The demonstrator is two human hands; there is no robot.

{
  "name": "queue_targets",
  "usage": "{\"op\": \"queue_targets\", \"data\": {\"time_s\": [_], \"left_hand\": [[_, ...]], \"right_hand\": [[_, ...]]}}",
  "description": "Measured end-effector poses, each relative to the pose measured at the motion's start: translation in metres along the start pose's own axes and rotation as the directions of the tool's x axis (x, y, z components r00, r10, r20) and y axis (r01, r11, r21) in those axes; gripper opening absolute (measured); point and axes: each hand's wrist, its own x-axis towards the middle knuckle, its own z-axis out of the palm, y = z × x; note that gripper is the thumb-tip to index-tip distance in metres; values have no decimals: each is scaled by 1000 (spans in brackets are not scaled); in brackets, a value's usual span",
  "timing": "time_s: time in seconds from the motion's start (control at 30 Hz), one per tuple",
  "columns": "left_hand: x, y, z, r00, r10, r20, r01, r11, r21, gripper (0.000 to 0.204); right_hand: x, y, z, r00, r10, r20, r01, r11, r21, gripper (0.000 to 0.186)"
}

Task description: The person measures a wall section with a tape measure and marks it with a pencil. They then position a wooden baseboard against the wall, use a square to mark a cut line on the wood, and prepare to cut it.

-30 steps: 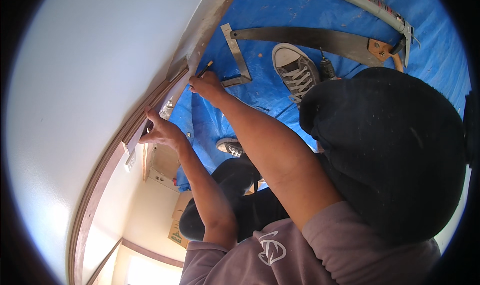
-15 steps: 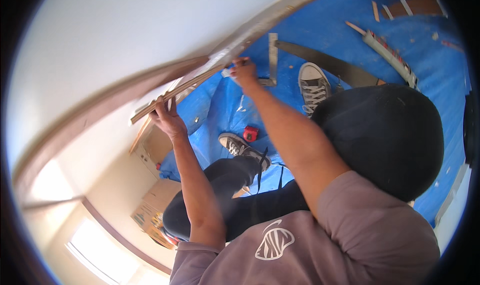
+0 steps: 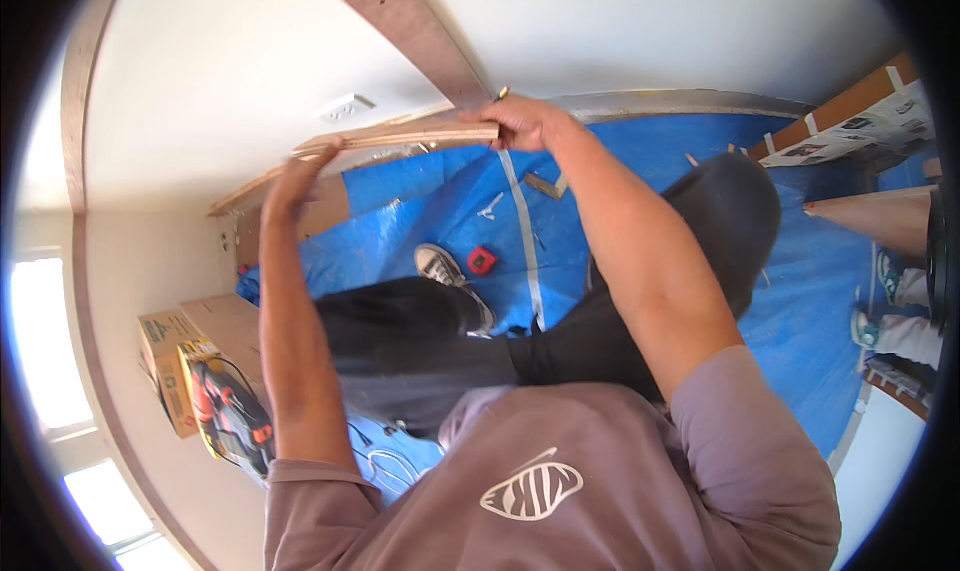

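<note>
Between my two hands, up against the white wall, is a thin wooden board (image 3: 420, 133) with a layered edge. My left hand (image 3: 300, 176) is closed on its left end, slightly blurred. At the right end, my right hand (image 3: 530, 123) grips the board with bent fingers. A short, thin pencil-like stick (image 3: 502, 94) pokes up from those fingers; its exact kind is too small to make out. Just beyond the board, an upright wooden trim strip (image 3: 410, 31) runs up the wall, and a white outlet (image 3: 345, 108) sits to its left.
Blue sheeting (image 3: 420, 196) covers the floor, with a red tape measure (image 3: 481, 261) beside my shoe (image 3: 440, 266). An orange and black power tool (image 3: 230, 411) stands by a cardboard box (image 3: 200, 336) at left. Another person's shoes (image 3: 866, 328) show at far right.
My view has swung, so the trim, outlet and another person's feet now show. The board is still in both hands, its right end now facing me. My right knee has shifted.
</note>
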Motion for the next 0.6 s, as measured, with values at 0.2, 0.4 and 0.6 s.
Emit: {"op": "queue_targets", "data": {"time_s": [0.2,0.4,0.6], "left_hand": [[-97,25,0,724,679,-121,-200,376,905,122],[-60,30,48,751,223,622,-571,692,442,113],[-58,3,34,832,383,401,-548,677,491,91]], "right_hand": [[-35,-7,1,994,97,-42,-104,970,-218,18],[-16,27,1,992,74,102,-45,964,-263,33],[3,56,-45,975,59,-214,-70,997,-43,66]]}}
